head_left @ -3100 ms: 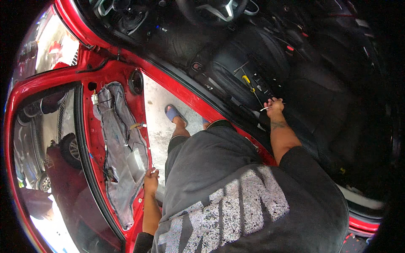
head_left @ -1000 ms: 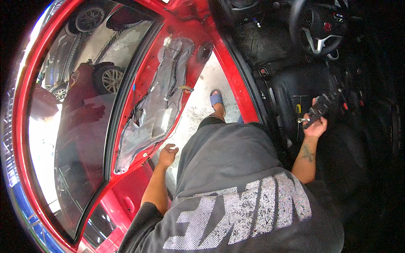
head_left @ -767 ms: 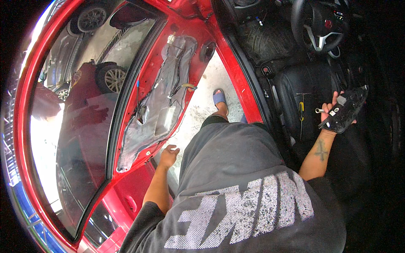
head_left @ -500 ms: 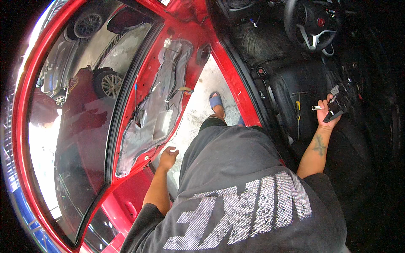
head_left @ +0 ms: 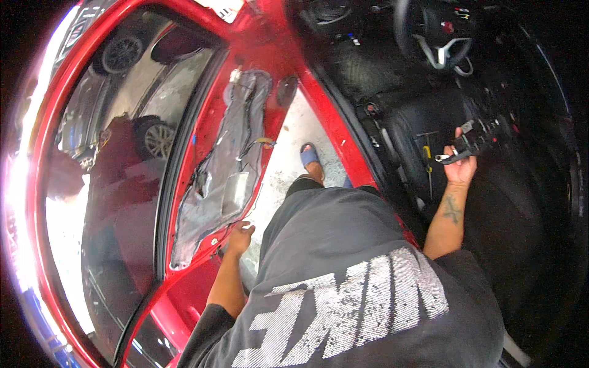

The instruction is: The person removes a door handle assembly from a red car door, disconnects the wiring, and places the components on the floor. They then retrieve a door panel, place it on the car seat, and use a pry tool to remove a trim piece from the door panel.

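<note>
Black plastic, to judge by its dull finish, makes up the irregular part (head_left: pixel 477 142) held above the driver's seat (head_left: pixel 406 118). The right hand (head_left: pixel 460 170) is closed on it from below, with the part lying across the palm and one fingertip showing past its upper edge. A pale, tube-ended tool (head_left: pixel 441 159) projects leftward from the same grip; its remaining length is hidden. The hands are well apart. The left hand (head_left: pixel 238 239) is half curled beside the lower edge of the open red door (head_left: pixel 277 116); contact with that edge cannot be determined. Handling: the part is probably light and stiff, suited to one-handed support. Its small projections and any thin tabs may be brittle; take hold of the broad body near the middle and avoid loading the narrow ends. Smooth faces could slip, particularly while the tool shares the palm. A yellow-handled tool (head_left: pixel 427 152) lies on the seat, near the right hand. Grey sheeting (head_left: pixel 208 211) covers much of the door's inner face.
</note>
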A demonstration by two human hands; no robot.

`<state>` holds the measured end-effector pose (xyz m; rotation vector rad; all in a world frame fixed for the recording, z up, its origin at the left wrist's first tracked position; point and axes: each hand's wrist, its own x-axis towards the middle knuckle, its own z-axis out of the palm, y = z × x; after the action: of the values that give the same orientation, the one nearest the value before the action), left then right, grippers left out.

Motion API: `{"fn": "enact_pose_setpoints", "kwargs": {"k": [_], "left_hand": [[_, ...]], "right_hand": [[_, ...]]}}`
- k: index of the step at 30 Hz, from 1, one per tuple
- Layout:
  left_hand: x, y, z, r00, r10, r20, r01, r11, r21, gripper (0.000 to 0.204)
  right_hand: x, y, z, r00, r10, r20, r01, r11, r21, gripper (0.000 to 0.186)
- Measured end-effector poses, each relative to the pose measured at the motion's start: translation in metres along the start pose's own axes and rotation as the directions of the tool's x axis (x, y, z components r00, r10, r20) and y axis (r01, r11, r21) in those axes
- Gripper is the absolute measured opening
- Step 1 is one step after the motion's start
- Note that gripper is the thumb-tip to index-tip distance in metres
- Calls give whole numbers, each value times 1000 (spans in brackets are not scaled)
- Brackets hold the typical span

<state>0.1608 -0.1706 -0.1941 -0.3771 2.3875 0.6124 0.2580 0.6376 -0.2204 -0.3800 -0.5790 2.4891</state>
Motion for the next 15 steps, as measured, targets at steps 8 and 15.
{"fn": "enact_pose_setpoints", "kwargs": {"k": [8,15], "left_hand": [[-2,-7,8,994,32,105,-14,985,-173,44],[20,-8,34,998,33,60,-22,984,-179,35]], "right_hand": [[-21,-12,3,995,-74,-69,78,996,47,34],[-47,-63,-35,782,-214,-585,277,961,19,37]]}}
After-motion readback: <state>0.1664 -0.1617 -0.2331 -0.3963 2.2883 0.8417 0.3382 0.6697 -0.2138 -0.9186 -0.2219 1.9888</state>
